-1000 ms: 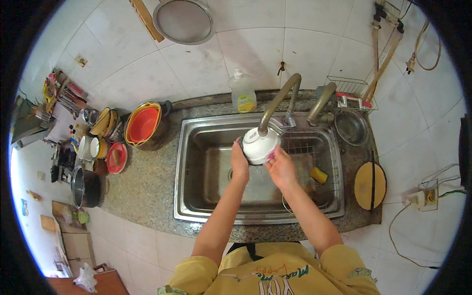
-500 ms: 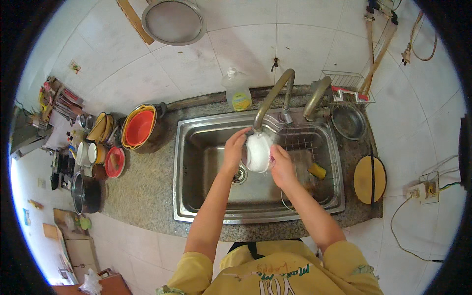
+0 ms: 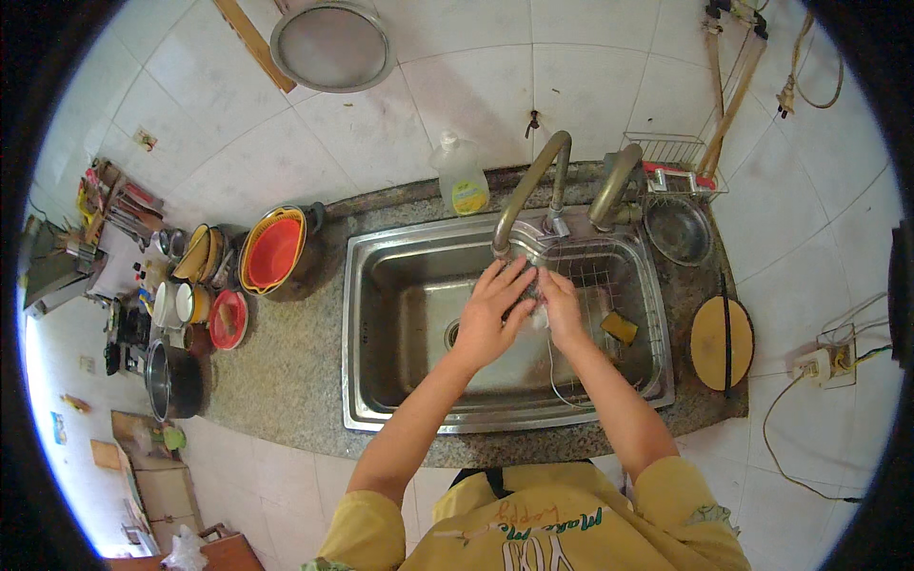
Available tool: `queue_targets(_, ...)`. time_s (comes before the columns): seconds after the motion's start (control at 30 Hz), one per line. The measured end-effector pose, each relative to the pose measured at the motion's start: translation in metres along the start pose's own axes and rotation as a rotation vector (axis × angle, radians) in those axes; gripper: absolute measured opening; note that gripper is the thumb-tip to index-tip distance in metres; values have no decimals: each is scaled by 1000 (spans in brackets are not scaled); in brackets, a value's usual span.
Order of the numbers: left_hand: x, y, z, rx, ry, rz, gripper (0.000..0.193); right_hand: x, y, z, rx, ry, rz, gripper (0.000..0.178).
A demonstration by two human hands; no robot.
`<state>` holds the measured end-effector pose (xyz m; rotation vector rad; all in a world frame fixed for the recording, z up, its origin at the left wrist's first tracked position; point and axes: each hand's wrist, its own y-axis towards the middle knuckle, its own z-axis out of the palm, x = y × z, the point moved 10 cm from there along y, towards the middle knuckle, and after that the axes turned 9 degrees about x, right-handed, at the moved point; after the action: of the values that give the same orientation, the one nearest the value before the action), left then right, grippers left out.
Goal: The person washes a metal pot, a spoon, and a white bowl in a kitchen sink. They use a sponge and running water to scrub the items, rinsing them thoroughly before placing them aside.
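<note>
Over the steel sink (image 3: 376,385), below the curved faucet (image 3: 530,186), my two hands are close together. My left hand (image 3: 495,319) has its fingers stretched out and slightly apart, reaching across toward my right hand. Bent round the side of a white bowl, my right hand (image 3: 564,309) grips it. Only a small part of the white bowl (image 3: 540,317) shows between the hands; the rest is hidden behind them. A yellow sponge with a dark side (image 3: 619,327) rests on the wire rack (image 3: 586,271) at the sink's right side.
A dish soap bottle (image 3: 462,181) stands behind the sink. To the left are a red basin (image 3: 272,250), a red plate (image 3: 234,333) and a dark pot (image 3: 171,381). A metal bowl (image 3: 678,231) and a round board (image 3: 721,347) lie on the right.
The white bowl, in plain view before, is now mostly hidden by my hands. My left hand has moved right from the bowl's left side, and my right hand slightly right.
</note>
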<state>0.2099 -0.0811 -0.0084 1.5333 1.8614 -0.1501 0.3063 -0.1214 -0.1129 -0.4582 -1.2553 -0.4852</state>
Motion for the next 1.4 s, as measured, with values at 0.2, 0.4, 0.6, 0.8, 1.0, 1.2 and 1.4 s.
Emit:
queue_targets(0.2, 61, -13, -4, -208, -196, -275, 33, 7, -1, 4, 11, -110, 45, 44)
queue_targets(0.4, 63, 0, 11, -126, -269, -354, 31, -7, -1, -10, -49, -139, 174, 51)
queue_targets(0.6, 103, -41, 108, -356, -1647, -820, 36, 22, 9, -17, -120, 102, 123, 38)
queue_targets(0.8, 67, -75, 213, -291, -2007, -884, 33, -12, 25, -15, -172, 227, 132, 38)
queue_targets(1.0, 36, -86, 206, 234, -1506, -805, 35, -61, 42, 16, 78, 597, 277, 27)
queue_targets(1.2, 103, -77, 136, -388, -2093, -532, 42, -61, 38, 38, 169, 709, 333, 21)
queue_targets(1.4, 135, -64, 79, -760, -2234, -422, 33, -73, 34, 42, 63, 882, 445, 25)
